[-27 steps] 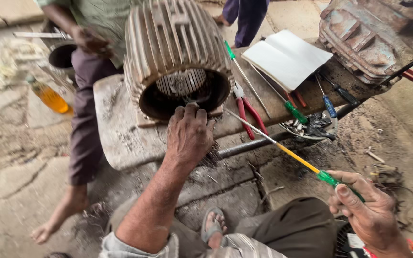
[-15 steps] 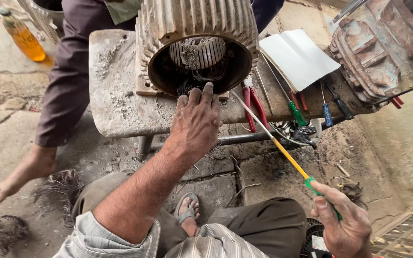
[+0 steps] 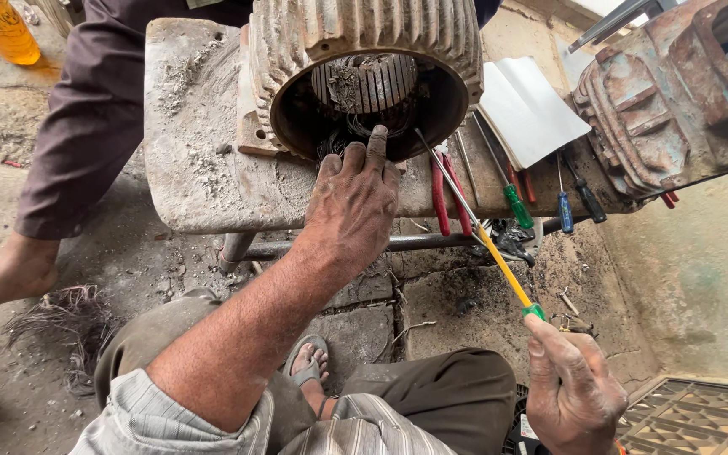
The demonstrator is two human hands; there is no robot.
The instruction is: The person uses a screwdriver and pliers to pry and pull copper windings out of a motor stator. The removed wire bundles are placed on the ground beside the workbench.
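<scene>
The left hand (image 3: 354, 198) is resting flat, fingers open, at the motor shell (image 3: 364, 72); the right hand (image 3: 573, 392) is gripping a long yellow screwdriver (image 3: 473, 223)

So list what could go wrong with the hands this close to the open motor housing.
The left hand rests its fingers on the rim of the motor housing, right beside the long screwdriver that the right hand aims into the opening; a slip could jab them. The housing sits near the edge of the worn bench and might shift if pried hard. The pliers lie at that edge and could be knocked off.
</scene>
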